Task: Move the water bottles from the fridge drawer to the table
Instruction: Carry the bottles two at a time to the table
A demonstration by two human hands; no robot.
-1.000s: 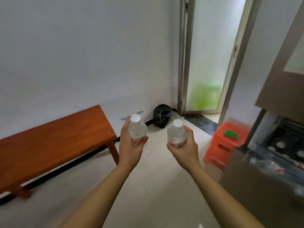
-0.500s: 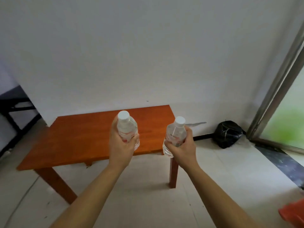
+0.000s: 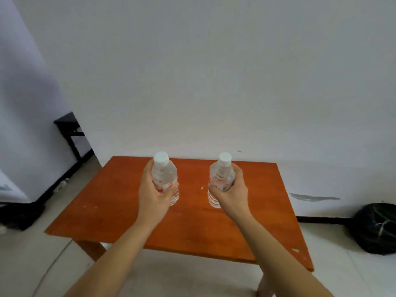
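Observation:
Two clear water bottles with white caps and red-printed labels are upright over the orange wooden table [image 3: 120, 213]. My left hand [image 3: 153, 195] grips the left bottle [image 3: 164, 174] round its middle. My right hand [image 3: 232, 192] grips the right bottle [image 3: 220, 174] the same way. Both bottle bases sit low over the tabletop near its centre; I cannot tell whether they touch the wood. The fridge drawer is out of view.
The table stands against a white wall. A black tied bag [image 3: 377, 228] lies on the floor at the right. A dark piece of furniture [image 3: 70, 133] stands at the back left, and a dark mat [image 3: 19, 215] lies at the left edge.
The view swung left from the door and fridge to face the table head-on. Both hands carried their bottles forward from beside the table to over its middle.

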